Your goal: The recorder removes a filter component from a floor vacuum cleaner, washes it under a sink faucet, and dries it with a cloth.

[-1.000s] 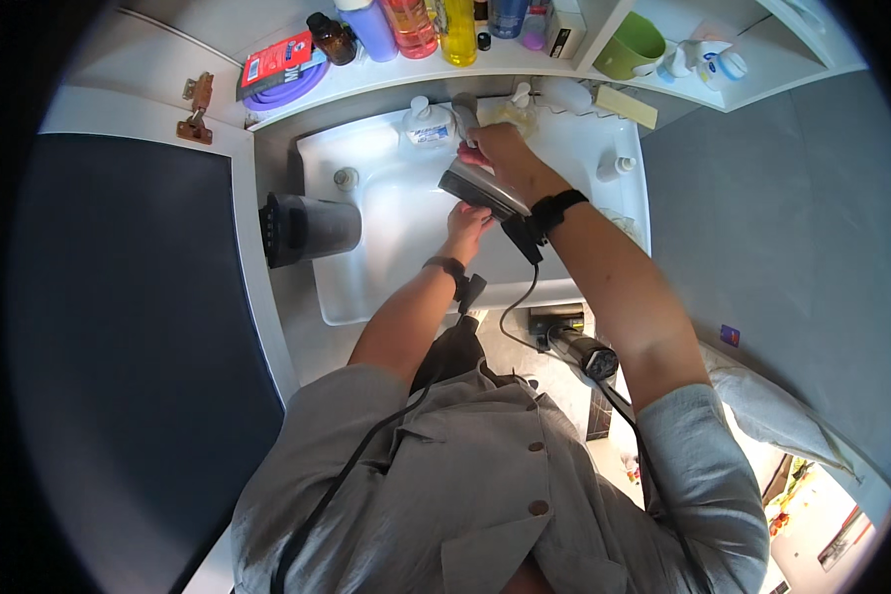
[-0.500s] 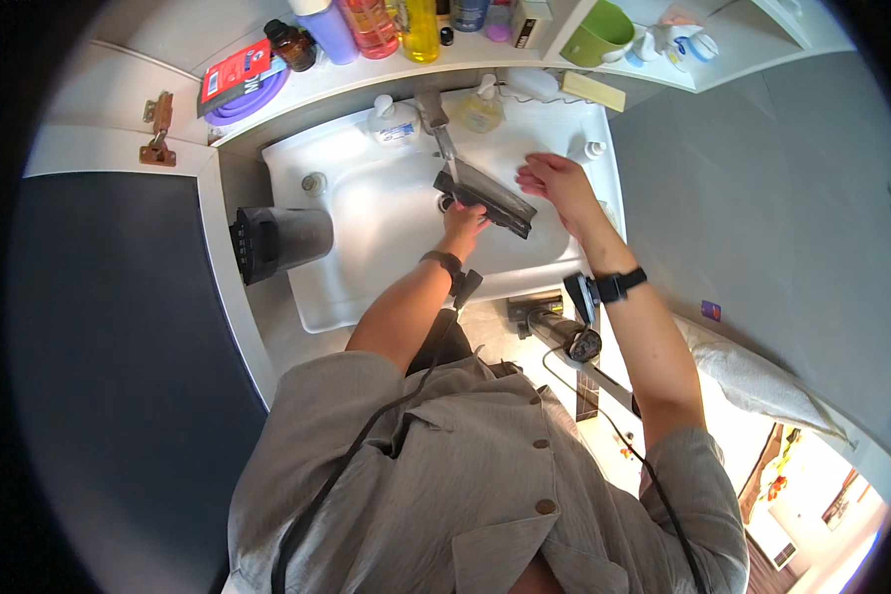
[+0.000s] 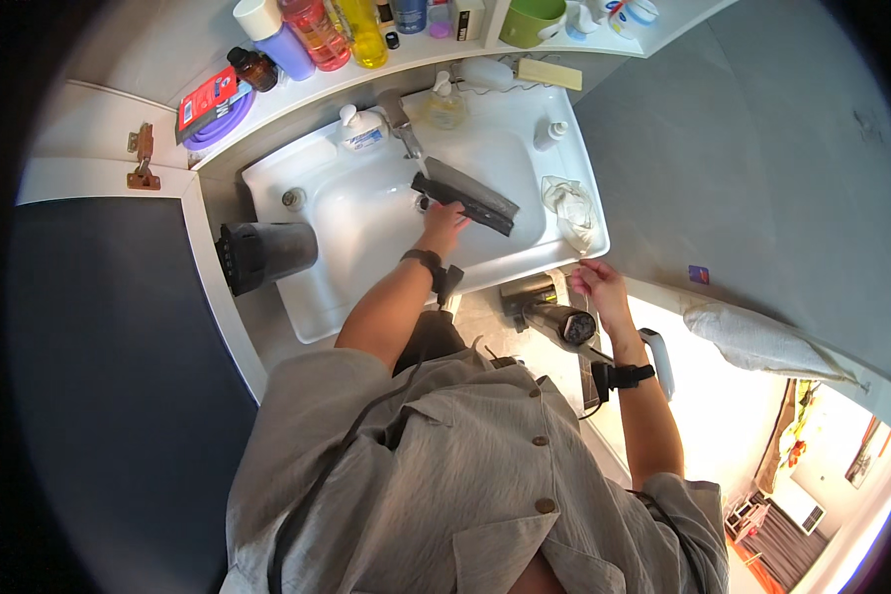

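Now one-handed at the sink (image 3: 314, 309)

Head view: I see the right hand (image 3: 604, 288) has swung back out, a white cloth (image 3: 570, 210) just ahead of it, fingers half curled; whether they grip anything I cannot tell. So the long dark part (image 3: 469, 195) is in the left hand (image 3: 445, 227) alone, fingers closed at its near edge, faucet (image 3: 399, 117) just beyond.

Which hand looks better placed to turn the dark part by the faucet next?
Likely the left hand: it holds the dark part by the faucet, over the sink. The right hand is away from it, near the sink's front right corner.
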